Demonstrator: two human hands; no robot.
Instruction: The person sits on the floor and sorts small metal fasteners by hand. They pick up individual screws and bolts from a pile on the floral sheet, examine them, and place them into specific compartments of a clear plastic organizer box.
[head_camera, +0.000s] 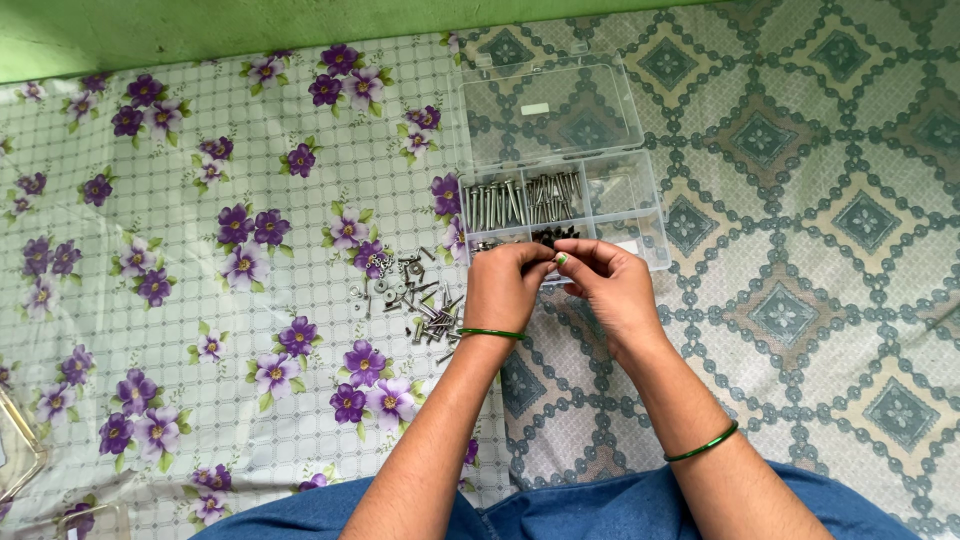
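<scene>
Head view: both hands are meeting over the near edge of the clear compartment box (560, 195). Left hand (505, 285) and right hand (610, 285) are pinching closed on one small fastener (553, 260), too small to identify. Judged step: sorting hardware. Next move calls for choosing the matching compartment. Loose screw pile (410, 295) is lying on the floral cloth (200, 250), just left of the left hand.

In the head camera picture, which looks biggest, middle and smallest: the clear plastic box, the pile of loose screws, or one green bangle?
1. Clear plastic organiser box, lid open.
2. Pile of loose screws and nuts on the flowered cloth.
3. Green bangle on the right wrist; it is nearer the camera, yet looks smallest.
</scene>
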